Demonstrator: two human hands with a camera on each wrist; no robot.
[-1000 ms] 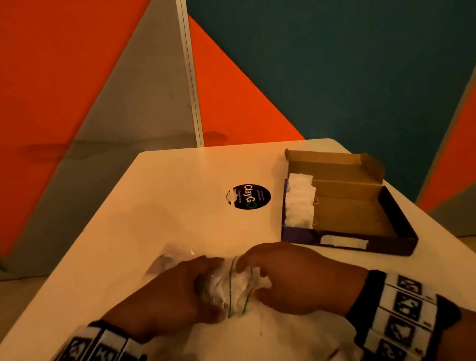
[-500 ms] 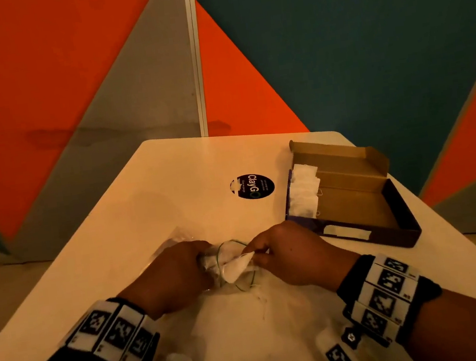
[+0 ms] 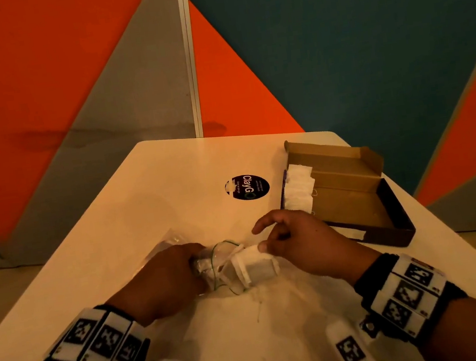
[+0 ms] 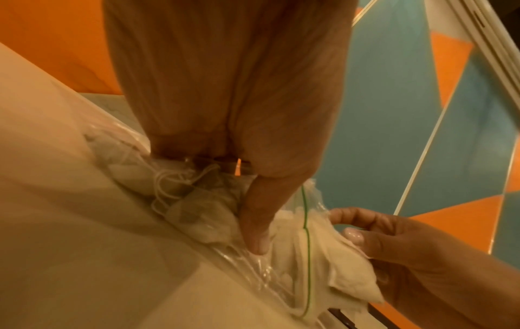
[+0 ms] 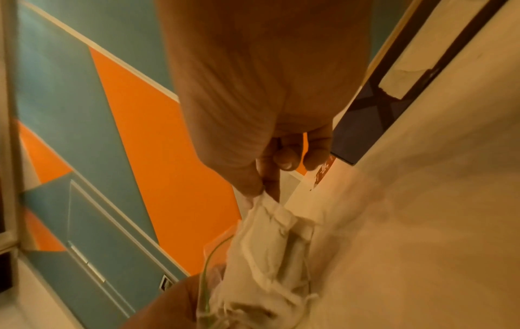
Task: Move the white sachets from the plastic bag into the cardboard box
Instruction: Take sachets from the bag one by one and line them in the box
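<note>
A clear plastic bag (image 3: 208, 263) with a green zip line lies on the white table, holding several white sachets (image 4: 197, 213). My left hand (image 3: 167, 277) grips the bag, its thumb (image 4: 256, 229) pressing down near the mouth. My right hand (image 3: 296, 242) pinches the corner of a white sachet (image 3: 255, 264) between thumb and forefinger, and the sachet is drawn partly out of the bag's mouth (image 5: 270, 240). The brown cardboard box (image 3: 350, 195) lies open at the right with several white sachets (image 3: 298, 190) stacked along its left side.
A black round sticker (image 3: 247, 187) marks the table (image 3: 141, 193) left of the box. Orange, grey and teal wall panels stand close behind the table's far edge. The box's dark lid edge (image 5: 363, 124) lies just beyond my right hand.
My right hand has drawn a sachet rightward out of the bag's mouth, and its other fingers have spread. My left hand still holds the bag in place.
</note>
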